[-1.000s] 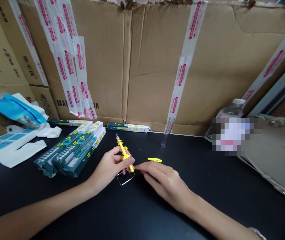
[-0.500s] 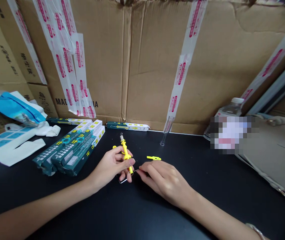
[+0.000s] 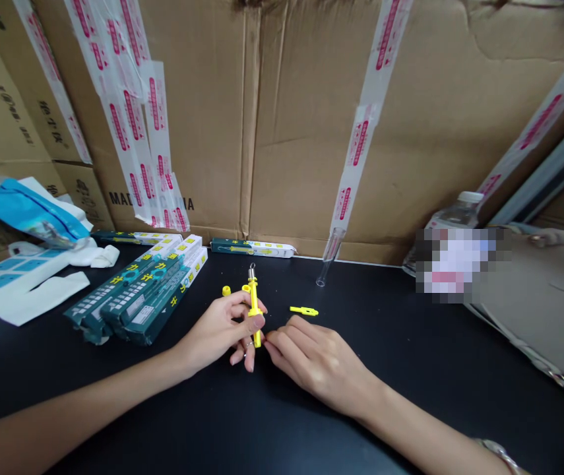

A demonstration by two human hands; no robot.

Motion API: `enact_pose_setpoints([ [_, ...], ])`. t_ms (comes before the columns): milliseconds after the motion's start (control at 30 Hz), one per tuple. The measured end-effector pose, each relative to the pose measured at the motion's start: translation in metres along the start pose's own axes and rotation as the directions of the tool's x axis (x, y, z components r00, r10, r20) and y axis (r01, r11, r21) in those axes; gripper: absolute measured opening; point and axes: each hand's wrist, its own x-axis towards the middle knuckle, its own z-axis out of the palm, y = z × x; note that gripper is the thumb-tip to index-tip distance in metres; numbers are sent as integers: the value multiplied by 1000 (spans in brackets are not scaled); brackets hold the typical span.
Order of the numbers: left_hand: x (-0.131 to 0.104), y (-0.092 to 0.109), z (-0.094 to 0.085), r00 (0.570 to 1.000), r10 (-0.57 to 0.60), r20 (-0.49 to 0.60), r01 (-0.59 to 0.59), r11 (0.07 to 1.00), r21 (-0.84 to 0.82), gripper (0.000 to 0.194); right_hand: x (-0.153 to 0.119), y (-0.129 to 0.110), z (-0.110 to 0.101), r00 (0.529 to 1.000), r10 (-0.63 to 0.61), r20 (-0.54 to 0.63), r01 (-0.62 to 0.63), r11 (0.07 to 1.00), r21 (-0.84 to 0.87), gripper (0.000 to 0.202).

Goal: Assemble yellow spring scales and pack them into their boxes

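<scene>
My left hand [image 3: 232, 326] is closed around a yellow spring scale core [image 3: 254, 310], held nearly upright with a metal spring and loop at its top. My right hand [image 3: 316, 356] is pinched beside the core's lower end. A thin metal hook [image 3: 249, 344] shows by the left fingers; its other end is hidden by the right fingertips. Behind the left hand are a small yellow cap [image 3: 227, 290] and a yellow ring-shaped piece [image 3: 246, 288]. A flat yellow part [image 3: 304, 311] lies beyond the right hand.
Several green-and-white boxes [image 3: 148, 290] lie at left, near a power strip [image 3: 19, 270] and blue packet [image 3: 29, 208]. One box [image 3: 252, 249] rests against the cardboard wall [image 3: 301, 132]. A clear tube [image 3: 330, 257] leans there. A bottle [image 3: 460, 214] and grey bag [image 3: 539, 310] stand right.
The spring scale core has shifted slightly right and become more upright. My right hand has moved slightly left, closer to its lower end. The metal hook now shows less.
</scene>
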Motion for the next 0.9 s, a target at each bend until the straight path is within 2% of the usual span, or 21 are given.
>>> enact_pose_setpoints([
  [133,1,0,-1,1000,-18,23,18,1000,7,45,0,-1,5,1000,-25,-16,24,997,-70,30],
  [400,2,1,-3,995,-70,75,68,997,32,47,-2,-1,8,995,-96,-26,94,992,-87,28],
  [633,4,1,-6,984,-135,114,130,990,50,42,-4,-2,8,996,-84,-39,79,991,-110,31],
  [900,3,3,-5,987,-109,120,98,991,95,47,-6,-5,8,994,-93,-59,86,991,-106,27],
])
